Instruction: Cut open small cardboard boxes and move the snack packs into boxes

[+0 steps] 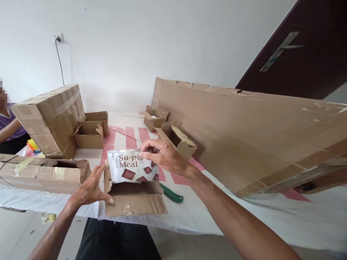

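Note:
My right hand pinches the top right part of a white pouch printed "Su-per Meal" with dark red shapes. The pouch stands upright over an open cardboard box at the table's front edge, and its lower edge meets the box opening. My left hand is at the box's left side with thumb and fingers apart, the thumb against the front left corner. What lies deeper inside the box is hidden. Just right of the box, a green-handled tool lies on the cloth, its other end hidden.
Taped boxes are stacked at the left, with small open boxes beside them. A row of low boxes lines the front left. Two open boxes stand before a large cardboard panel. A person is at far left.

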A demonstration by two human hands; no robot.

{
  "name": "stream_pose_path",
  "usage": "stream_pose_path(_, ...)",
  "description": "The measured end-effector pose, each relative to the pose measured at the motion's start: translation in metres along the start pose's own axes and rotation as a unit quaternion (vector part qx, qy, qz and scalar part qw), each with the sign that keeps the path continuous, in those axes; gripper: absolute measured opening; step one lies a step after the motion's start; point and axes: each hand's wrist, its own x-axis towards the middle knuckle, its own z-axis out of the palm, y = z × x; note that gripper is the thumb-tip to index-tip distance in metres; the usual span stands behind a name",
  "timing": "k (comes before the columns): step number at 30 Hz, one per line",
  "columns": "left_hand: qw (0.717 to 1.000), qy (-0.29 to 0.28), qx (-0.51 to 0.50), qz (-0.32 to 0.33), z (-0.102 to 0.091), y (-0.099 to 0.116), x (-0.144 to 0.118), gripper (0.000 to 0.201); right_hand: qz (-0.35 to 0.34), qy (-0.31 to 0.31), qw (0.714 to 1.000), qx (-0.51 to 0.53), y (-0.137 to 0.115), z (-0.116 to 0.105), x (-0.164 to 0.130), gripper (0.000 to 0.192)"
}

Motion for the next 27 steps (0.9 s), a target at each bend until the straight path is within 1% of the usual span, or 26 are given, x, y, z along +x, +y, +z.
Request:
stream_pose_path(2,0.998,0.043,-0.035,0.013,-0.008,0.014,0.008,0.114,-0.015,0.011,1.0,0.001,-0.004,-0.005,0.014,0.024)
stream_pose_path(3,0.997,0.048,-0.065,0.017,-0.012,0.021,0.014,0.101,-0.02,0.012,1.0,0.001,-0.005,-0.004,0.021,0.025)
stream_pose_path(4,0.994,0.042,-0.102,0.019,-0.015,0.028,0.019,0.09,-0.024,0.011,1.0,0.0,-0.005,-0.001,0.028,0.025)
stream_pose_path(6,0.982,0.022,-0.186,0.015,-0.019,0.037,0.03,0.076,-0.032,0.007,0.999,-0.003,-0.002,0.006,0.041,0.028)
stream_pose_path(7,0.975,0.023,-0.223,0.009,-0.02,0.039,0.036,0.072,-0.038,0.012,0.999,-0.004,0.001,0.011,0.046,0.03)
stream_pose_path(8,0.967,0.036,-0.251,0.002,-0.02,0.039,0.04,0.069,-0.044,0.027,0.999,-0.004,0.005,0.015,0.051,0.03)
stream_pose_path(10,0.955,0.08,-0.287,-0.009,-0.022,0.034,0.048,0.067,-0.049,0.076,0.996,-0.001,0.015,0.023,0.056,0.031)
stream_pose_path(12,0.943,0.115,-0.313,-0.007,-0.027,0.026,0.053,0.068,-0.032,0.109,0.993,0.02,0.03,0.03,0.058,0.043)
stream_pose_path(13,0.937,0.129,-0.325,-0.001,-0.031,0.022,0.056,0.069,-0.015,0.1,0.994,0.042,0.038,0.035,0.058,0.049)
stream_pose_path(14,0.933,0.138,-0.333,0.003,-0.035,0.017,0.058,0.069,0.005,0.07,0.995,0.07,0.046,0.04,0.057,0.053)
stream_pose_path(15,0.931,0.145,-0.336,0.004,-0.04,0.013,0.061,0.07,0.026,0.027,0.994,0.099,0.054,0.046,0.058,0.053)
stream_pose_path(17,0.932,0.149,-0.331,-0.008,-0.05,0.005,0.069,0.072,0.07,-0.044,0.986,0.147,0.069,0.058,0.06,0.045)
stream_pose_path(18,0.933,0.147,-0.327,-0.022,-0.055,0.001,0.074,0.074,0.095,-0.056,0.981,0.161,0.074,0.065,0.062,0.039)
stream_pose_path(20,0.935,0.139,-0.322,-0.049,-0.062,-0.007,0.084,0.079,0.142,-0.044,0.974,0.174,0.083,0.077,0.069,0.027)
stream_pose_path(22,0.937,0.138,-0.312,-0.07,-0.067,-0.013,0.092,0.08,0.173,-0.029,0.968,0.178,0.089,0.084,0.078,0.02)
stream_pose_path(27,0.942,0.15,-0.286,-0.092,-0.074,-0.019,0.106,0.076,0.187,-0.033,0.965,0.182,0.097,0.091,0.097,0.014)
